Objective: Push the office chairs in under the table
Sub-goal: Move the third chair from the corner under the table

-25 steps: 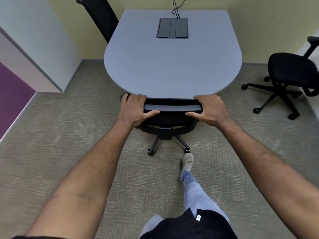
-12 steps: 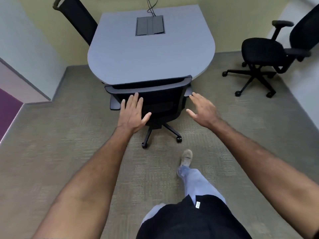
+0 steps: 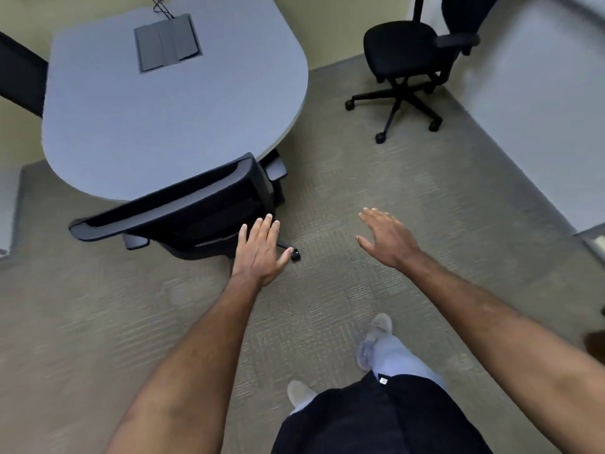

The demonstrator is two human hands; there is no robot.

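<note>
Carpet is seen between both emptied, spread hands (left (image 3: 260, 253), right (image 3: 388, 239)) and the released near chair (image 3: 183, 211), tucked under the table (image 3: 163, 119); the right-side chair (image 3: 406, 57) remains.

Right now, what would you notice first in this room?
Two bare arms reach out over the carpet, the left hand and right hand both open and holding nothing. At left, a black chair sits tucked against the round end of the big grey table. Another black chair stands apart, near the far right wall.
</note>
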